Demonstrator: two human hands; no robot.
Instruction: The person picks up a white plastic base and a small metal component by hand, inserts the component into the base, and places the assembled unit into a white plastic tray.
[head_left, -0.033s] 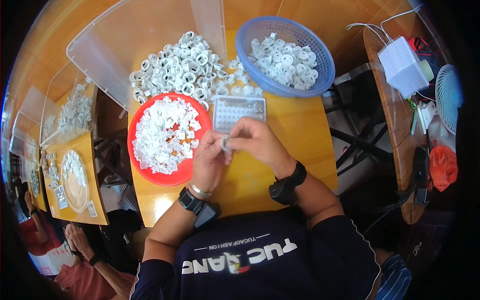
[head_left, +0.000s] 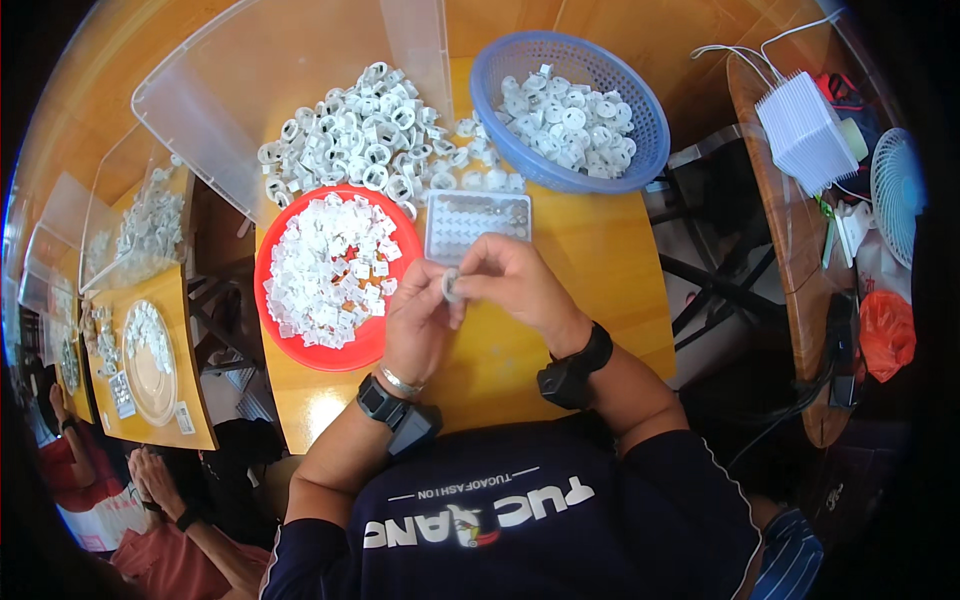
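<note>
Just in front of the white compartment tray (head_left: pixel 478 226), both hands meet over the wooden table. Between them is a small round white plastic part (head_left: pixel 451 285). My left hand (head_left: pixel 417 310) grips it from the left with closed fingers. From the other side, the thumb and fingers of my right hand (head_left: pixel 512 281) pinch the same part. A red plate (head_left: pixel 272 330) heaped with small white square pieces lies close to my left hand. Behind the plate is a pile of round white plastic fittings (head_left: pixel 365 130).
A blue basket (head_left: pixel 655 150) of white round parts stands at the back right. A clear plastic bin (head_left: pixel 215 100) lies on its side around the pile. Leftward, other people sit at a neighbouring table (head_left: pixel 190 370); a brown side table (head_left: pixel 790 270) stands on the right.
</note>
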